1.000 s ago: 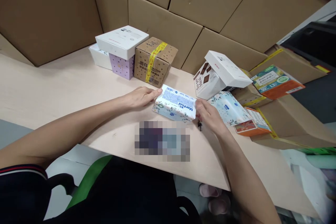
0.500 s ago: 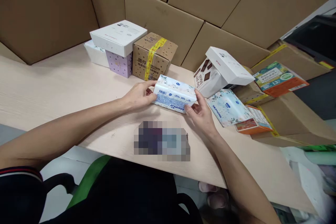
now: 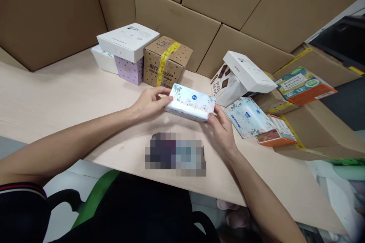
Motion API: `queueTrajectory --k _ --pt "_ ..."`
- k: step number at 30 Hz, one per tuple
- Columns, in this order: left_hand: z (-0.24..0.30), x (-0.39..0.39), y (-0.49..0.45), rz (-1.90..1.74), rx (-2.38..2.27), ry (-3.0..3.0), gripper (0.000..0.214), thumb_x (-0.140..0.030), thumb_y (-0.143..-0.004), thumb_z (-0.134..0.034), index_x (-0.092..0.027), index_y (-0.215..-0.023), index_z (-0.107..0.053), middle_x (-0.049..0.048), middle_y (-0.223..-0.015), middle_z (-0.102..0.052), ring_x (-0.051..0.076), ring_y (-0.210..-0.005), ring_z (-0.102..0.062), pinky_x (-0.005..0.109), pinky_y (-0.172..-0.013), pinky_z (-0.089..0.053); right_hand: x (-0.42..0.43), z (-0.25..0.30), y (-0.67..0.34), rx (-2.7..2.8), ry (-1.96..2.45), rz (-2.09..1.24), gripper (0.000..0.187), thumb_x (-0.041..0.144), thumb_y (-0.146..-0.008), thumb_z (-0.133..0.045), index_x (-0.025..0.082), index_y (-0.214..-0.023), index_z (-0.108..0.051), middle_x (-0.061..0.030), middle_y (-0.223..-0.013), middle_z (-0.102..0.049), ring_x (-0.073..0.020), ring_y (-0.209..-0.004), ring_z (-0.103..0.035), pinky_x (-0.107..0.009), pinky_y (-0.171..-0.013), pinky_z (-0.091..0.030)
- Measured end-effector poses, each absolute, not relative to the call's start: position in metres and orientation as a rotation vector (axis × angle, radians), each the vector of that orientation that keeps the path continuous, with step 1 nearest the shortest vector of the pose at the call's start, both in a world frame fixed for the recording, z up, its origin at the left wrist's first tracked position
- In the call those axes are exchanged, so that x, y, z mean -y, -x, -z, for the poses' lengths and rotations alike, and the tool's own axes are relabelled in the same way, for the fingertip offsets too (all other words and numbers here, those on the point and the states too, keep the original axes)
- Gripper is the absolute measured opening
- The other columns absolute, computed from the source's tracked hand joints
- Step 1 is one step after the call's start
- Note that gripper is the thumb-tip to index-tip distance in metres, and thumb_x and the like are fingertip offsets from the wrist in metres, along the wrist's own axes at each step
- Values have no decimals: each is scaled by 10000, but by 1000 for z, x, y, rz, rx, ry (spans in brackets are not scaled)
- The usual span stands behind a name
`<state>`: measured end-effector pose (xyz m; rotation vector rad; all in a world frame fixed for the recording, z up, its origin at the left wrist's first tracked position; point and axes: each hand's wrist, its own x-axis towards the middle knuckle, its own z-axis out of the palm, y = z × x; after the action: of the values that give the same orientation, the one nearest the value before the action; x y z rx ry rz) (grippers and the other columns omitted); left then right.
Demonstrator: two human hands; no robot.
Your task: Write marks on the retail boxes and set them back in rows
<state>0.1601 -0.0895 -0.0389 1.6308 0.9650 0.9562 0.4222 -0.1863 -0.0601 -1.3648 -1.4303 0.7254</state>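
A pale blue, flower-printed tissue pack (image 3: 189, 102) is held between my two hands over the middle of the table. My left hand (image 3: 150, 103) grips its left end, thumb in front and fingers behind. At the other end, my right hand (image 3: 222, 123) closes on the right corner with thumb and fingers. Just right of that hand lies a similar Manhua tissue pack (image 3: 248, 115), leaning over an orange and white box (image 3: 278, 131). Below my hands a blurred-out flat object (image 3: 175, 153) rests near the table's front edge.
Back left, a white box (image 3: 128, 40) sits on a purple box (image 3: 129, 69), beside a yellow-taped carton (image 3: 167, 62). Back right stand a Super Meal box (image 3: 226, 85), a tilted white box (image 3: 248, 70) and an orange-green box (image 3: 306, 85). Large cardboard boxes (image 3: 176, 22) wall the back.
The tissue pack has been turned in my hands: its blue-lettered printed side has rolled out of view, and the flowered face with the blue logo now shows more. My grip shifted slightly.
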Motion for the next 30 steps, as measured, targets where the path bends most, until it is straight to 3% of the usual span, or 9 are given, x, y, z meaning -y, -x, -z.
queueTrajectory --k 5,8,11,18,23,26,30 --pt "38 92 -158 -1032 -927 -1746 565 -308 -753 -667 -133 -1290 -651 116 -1190 -690 163 -788 -660 321 -710 -544 188 57 -419 1281 1305 -717 468 361 -847 -723 266 -1280 -574 -120 -1365 -618 -266 -1178 -638 -532 -1054 -521" --pt "43 90 -158 -1067 -881 -1765 723 -292 -713 -669 -162 -1416 -562 101 -1199 -643 151 -800 -649 321 -715 -568 189 59 -419 1283 1278 -697 481 321 -800 -753 273 -1230 -543 -95 -1247 -639 -251 -1123 -640 -505 -1008 -542" --pt "47 88 -157 -1076 -851 -1780 745 -282 -712 -660 -192 -1443 -550 87 -1187 -630 150 -829 -645 290 -693 -572 189 60 -418 1298 1292 -678 491 293 -780 -751 275 -1212 -519 -72 -1180 -632 -241 -1103 -630 -487 -997 -533" --pt "46 85 -156 -1101 -853 -1890 490 -243 -689 -605 -206 -1149 -768 80 -1124 -663 205 -949 -659 326 -769 -591 193 55 -416 1320 1300 -672 411 187 -705 -685 263 -1084 -545 -15 -968 -623 -191 -896 -604 -386 -839 -520" --pt "41 89 -159 -1101 -925 -1727 269 -325 -786 -581 -166 -895 -770 81 -1026 -661 216 -923 -652 327 -714 -578 195 56 -416 1317 1334 -670 311 144 -669 -629 245 -959 -584 -60 -1159 -643 -190 -952 -626 -366 -832 -514" --pt "40 91 -160 -1095 -967 -1799 218 -337 -743 -656 -164 -853 -730 60 -983 -644 187 -866 -628 298 -697 -542 193 59 -417 1348 1355 -662 244 152 -683 -638 234 -908 -593 -81 -1220 -639 -212 -1021 -641 -379 -860 -521" --pt "42 91 -159 -1047 -958 -1831 279 -316 -725 -670 -174 -964 -695 61 -1067 -626 173 -871 -616 292 -698 -535 192 58 -427 1459 1473 -511 203 215 -758 -639 226 -960 -619 -98 -1181 -650 -230 -994 -657 -395 -844 -529"
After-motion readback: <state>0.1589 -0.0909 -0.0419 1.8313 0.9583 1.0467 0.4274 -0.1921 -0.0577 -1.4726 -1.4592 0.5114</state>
